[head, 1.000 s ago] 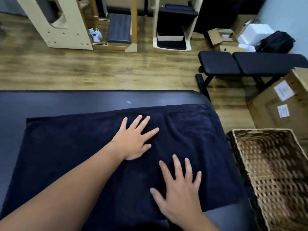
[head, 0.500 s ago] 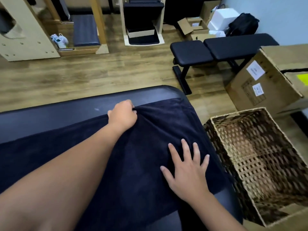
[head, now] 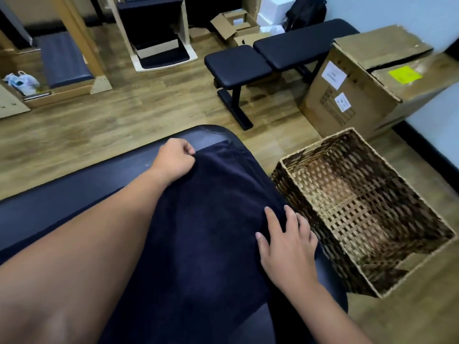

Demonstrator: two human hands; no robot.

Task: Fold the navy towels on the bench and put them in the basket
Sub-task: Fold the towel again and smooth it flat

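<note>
On bench (head: 74, 184), left hand (head: 173, 158) still gripping towel (head: 211, 219), right hand (head: 285, 244) nearer basket (head: 323, 155)

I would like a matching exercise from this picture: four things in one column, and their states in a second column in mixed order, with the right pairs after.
Things:
1. left hand
2. right hand
3. wicker basket
4. cardboard box

States:
A. lies flat with fingers spread on the navy towel
B. stands on the floor by the wall
C. closed on the far edge of the towel
D. open on top, nothing inside

Pairs: 1-C, 2-A, 3-D, 4-B
</note>
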